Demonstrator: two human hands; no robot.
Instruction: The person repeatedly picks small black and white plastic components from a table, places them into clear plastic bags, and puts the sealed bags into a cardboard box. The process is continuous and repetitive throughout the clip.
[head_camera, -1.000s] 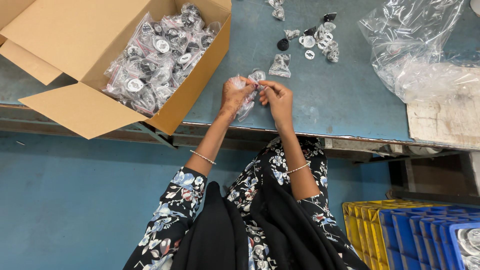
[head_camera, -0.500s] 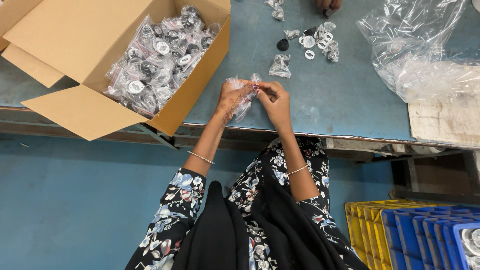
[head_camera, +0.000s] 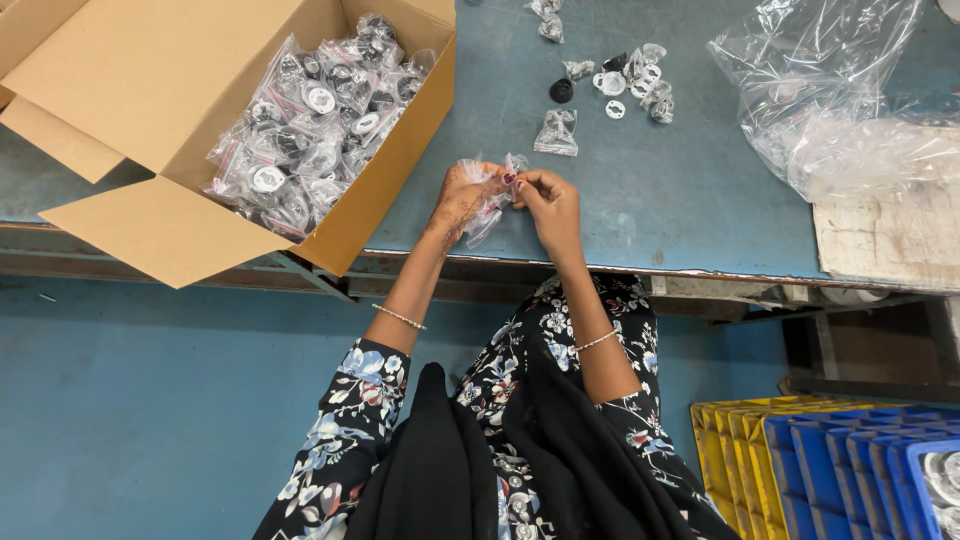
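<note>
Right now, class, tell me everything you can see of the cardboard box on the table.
The cardboard box is plain brown corrugated card, open at the top with its flaps folded outward. It sits at the left of the blue table, one corner overhanging the front edge. Inside lies a heap of small clear plastic bags, each holding black and silvery round parts. Neither hand touches it; the left hand is nearest.
</note>
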